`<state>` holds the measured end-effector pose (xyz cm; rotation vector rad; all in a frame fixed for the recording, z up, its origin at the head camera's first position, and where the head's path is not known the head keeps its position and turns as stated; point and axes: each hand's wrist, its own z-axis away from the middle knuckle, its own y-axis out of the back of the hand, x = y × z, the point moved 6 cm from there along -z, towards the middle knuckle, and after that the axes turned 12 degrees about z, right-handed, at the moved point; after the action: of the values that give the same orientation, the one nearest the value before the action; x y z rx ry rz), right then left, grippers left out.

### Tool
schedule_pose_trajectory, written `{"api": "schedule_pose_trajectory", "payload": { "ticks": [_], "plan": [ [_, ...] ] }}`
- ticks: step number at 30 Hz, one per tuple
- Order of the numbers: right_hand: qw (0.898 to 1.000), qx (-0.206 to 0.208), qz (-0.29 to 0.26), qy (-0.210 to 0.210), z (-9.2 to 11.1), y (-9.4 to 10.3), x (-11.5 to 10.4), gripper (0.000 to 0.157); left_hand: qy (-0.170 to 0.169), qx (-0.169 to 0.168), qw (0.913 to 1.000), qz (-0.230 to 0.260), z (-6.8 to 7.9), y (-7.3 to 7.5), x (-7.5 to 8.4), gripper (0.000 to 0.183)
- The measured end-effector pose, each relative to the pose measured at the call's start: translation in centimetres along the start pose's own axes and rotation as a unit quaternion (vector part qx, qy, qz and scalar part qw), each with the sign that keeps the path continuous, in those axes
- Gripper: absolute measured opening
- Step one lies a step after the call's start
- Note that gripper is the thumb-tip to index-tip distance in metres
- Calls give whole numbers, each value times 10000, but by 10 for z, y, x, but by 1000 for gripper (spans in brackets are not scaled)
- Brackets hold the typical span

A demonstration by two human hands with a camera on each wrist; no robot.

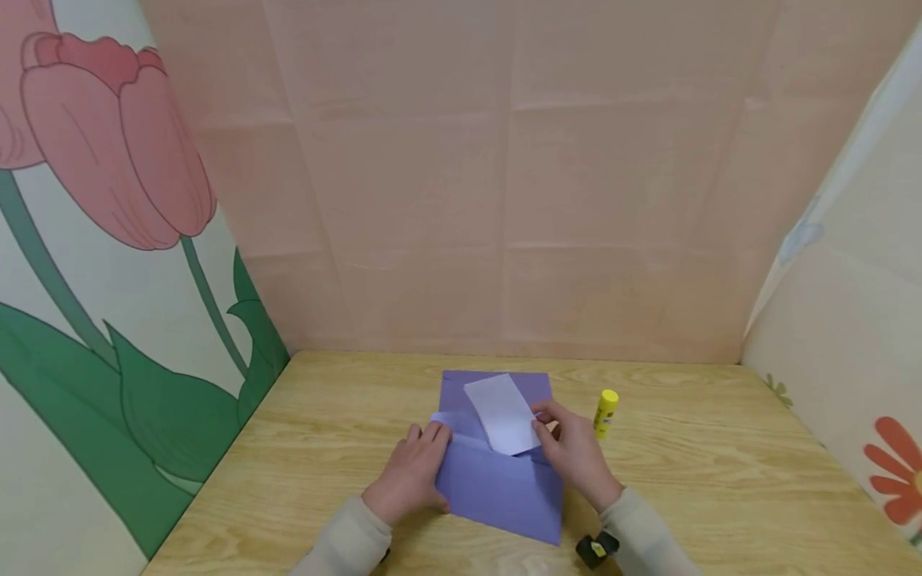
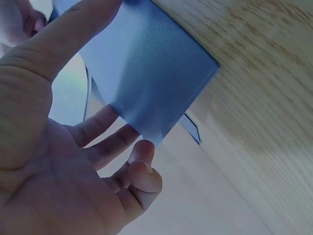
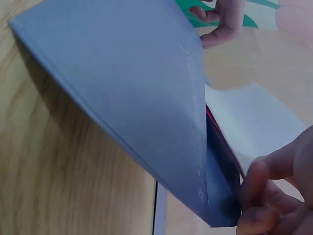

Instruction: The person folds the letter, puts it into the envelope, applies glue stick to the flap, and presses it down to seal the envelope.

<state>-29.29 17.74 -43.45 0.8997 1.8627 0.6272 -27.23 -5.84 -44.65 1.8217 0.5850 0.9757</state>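
Note:
In the head view, a purple envelope (image 1: 504,492) is tilted up over the wooden table. My left hand (image 1: 414,472) grips its left side, the thumb on the front and fingertips along the top edge in the left wrist view. A white card (image 1: 502,412) slants up out of the envelope's opening. My right hand (image 1: 572,448) pinches the card's right edge, close by the envelope's upper right corner. From the right wrist, the gap behind the envelope's front (image 3: 137,93) shows, with a thin red edge along the white card (image 3: 261,120).
A flat purple piece (image 1: 461,384) lies on the table behind the envelope. To the right stands a yellow glue stick (image 1: 606,414). Wood-grain table (image 1: 302,448) extends on both sides, up to a plain pinkish backdrop (image 1: 504,200) and flower-printed side panels.

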Motion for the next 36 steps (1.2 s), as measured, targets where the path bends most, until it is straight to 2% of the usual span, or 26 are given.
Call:
{"api": "schedule_pose_trajectory", "payload": {
  "ticks": [3, 9, 14, 19, 28, 31, 36],
  "plan": [
    [9993, 67, 144, 343, 1, 0, -4, 20, 6, 2, 10000, -25, 0, 1, 1, 89],
    [9963, -144, 640, 562, 1, -4, -9, 23, -9, 12, 10000, -61, 0, 1, 2, 88],
    [9919, -25, 904, 892, 3, -2, -16, 23, 4, -6, 10000, -41, 0, 1, 2, 88],
    [9882, 28, 1108, 1055, 4, -2, -19, 23, 59, -30, 10000, -3, 0, 0, 1, 90],
    [9789, -357, 1636, 1169, 4, -10, -21, 25, -56, 80, 9999, -32, 0, 0, 1, 88],
    [9773, -580, 1651, 1194, 4, -13, -24, 24, -72, 108, 9999, -49, 0, 0, 0, 88],
    [9744, -746, 1515, 1481, 8, -18, -30, 24, -65, 79, 9999, -112, 0, 0, 0, 89]
  ]
}}
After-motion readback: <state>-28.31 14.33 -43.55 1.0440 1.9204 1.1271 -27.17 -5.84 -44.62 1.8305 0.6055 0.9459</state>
